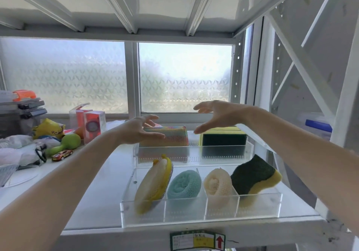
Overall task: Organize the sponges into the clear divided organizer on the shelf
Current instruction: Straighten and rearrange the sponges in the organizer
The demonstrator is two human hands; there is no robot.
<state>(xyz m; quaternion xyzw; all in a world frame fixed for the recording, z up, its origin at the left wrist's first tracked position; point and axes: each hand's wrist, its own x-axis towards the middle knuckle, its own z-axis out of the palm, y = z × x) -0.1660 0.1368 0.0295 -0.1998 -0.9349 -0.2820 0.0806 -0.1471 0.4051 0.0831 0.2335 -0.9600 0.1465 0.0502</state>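
Note:
A clear divided organizer (200, 214) stands at the shelf's front edge. Its compartments hold, left to right, a yellow-and-white sponge (153, 182), a rolled teal mesh scrubber (183, 184), a cream loofah roll (217, 185) and a green-and-yellow scouring sponge (254, 175). Behind it a second clear tray (192, 152) holds a rainbow mesh sponge (171, 136) and a stack of green-and-yellow sponges (223, 136). My left hand (139, 130) hovers open at the rainbow sponge's left end. My right hand (215, 115) is open above the gap between the two rear sponges, holding nothing.
Clutter lies on the shelf's left: a green rattle (66, 144), a toy car (62, 154), yellow packets (48, 128), boxed items (91, 124), stacked cases (21, 109). A frosted window is behind. The upper shelf hangs overhead; a white frame post (345, 115) stands right.

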